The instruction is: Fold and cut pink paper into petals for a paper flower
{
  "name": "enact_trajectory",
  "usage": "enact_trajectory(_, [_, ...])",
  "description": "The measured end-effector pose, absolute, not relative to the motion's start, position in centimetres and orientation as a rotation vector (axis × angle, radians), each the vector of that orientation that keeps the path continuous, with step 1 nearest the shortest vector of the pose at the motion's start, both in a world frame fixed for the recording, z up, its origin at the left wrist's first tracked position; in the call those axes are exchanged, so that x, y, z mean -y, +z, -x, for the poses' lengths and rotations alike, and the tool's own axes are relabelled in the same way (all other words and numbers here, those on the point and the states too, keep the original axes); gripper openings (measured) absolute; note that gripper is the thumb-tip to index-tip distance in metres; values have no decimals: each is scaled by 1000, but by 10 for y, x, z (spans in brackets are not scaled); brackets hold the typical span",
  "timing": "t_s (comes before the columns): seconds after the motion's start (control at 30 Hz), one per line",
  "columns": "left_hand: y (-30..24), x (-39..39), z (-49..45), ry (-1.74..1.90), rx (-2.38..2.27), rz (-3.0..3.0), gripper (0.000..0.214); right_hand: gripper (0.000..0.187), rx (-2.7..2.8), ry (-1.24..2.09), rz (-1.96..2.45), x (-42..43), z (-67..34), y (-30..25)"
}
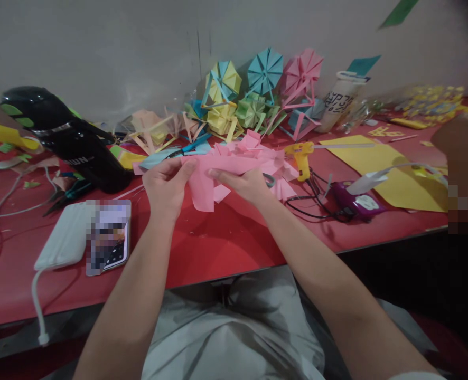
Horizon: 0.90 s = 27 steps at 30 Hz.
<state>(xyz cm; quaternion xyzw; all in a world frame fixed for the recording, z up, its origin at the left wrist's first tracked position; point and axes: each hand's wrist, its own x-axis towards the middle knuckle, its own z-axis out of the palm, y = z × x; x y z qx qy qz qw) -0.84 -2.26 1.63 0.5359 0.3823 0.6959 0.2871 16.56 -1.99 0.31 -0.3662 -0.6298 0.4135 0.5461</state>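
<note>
Between my two hands is a sheet of pink paper [202, 184], held up above the red table with one part hanging down. My left hand [166, 182] pinches its left end, thumb on top. On the other side my right hand [244, 182] grips it, with the thumb along the paper and the other fingers hidden behind. Right behind the sheet lies a heap of cut pink paper pieces [253, 150]. One ring of a scissors handle [269, 180] shows beside my right hand. A yellow glue gun [300, 157] lies to the right of the heap.
Folded paper umbrellas [264, 74] in several colours stand against the wall. A black bottle [79, 145], a phone [117, 237] and a white power bank [65, 237] are at left. At right are yellow paper [408, 182] and a purple power socket [356, 203] with cables.
</note>
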Motion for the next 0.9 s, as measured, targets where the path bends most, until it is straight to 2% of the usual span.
enact_trajectory(0.13, [17,22,7,1867,-1011,-1435,14,26,1507,948,806,20,-165,2])
enact_trajectory(0.4, [17,22,6,1792,-974,-1458,22,16,1442,939,886,21,-169,10])
enact_trajectory(0.67, [18,21,6,1760,-986,-1423,27,26,1402,971,970,22,-167,13])
enact_trajectory(0.9, [16,20,7,1736,-1024,-1380,27,20,1447,954,889,17,-166,7])
